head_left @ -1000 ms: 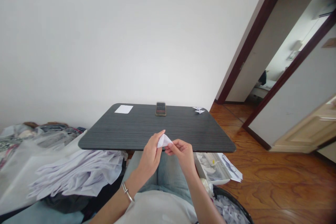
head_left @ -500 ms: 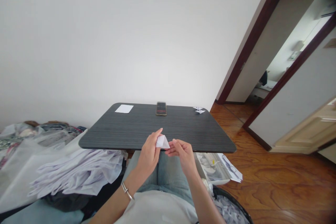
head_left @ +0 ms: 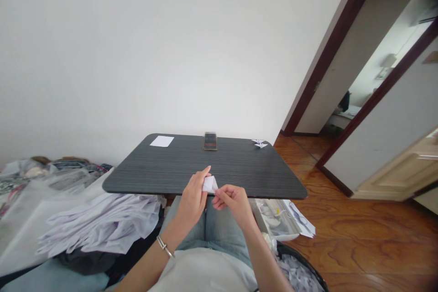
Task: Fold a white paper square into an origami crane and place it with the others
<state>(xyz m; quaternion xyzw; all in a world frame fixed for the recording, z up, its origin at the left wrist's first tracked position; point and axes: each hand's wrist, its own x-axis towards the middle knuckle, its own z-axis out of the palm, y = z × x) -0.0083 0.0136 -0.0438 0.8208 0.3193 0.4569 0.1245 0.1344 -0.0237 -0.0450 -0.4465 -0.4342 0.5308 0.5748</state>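
A small folded piece of white paper [head_left: 210, 183] is held just above the near edge of the dark table [head_left: 178, 159]. My left hand [head_left: 192, 195] grips its left side between thumb and fingers. With thumb and forefinger, my right hand [head_left: 232, 200] pinches its lower right corner, the other fingers curled. A flat white sheet of paper [head_left: 162, 141] lies at the table's back left. At the back right are folded white paper shapes [head_left: 260, 145], pointed like small birds or planes.
A phone on a stand [head_left: 210, 141] is at the table's back middle. Left of my legs lies a pile of white cloth or paper [head_left: 102, 223]. On the right are a box [head_left: 277, 221] and a dark bin [head_left: 301, 269] with pale scraps.
My right hand has moved slightly left and its thumb and forefinger have closed on the paper's corner. My left hand keeps its hold, nearly still.
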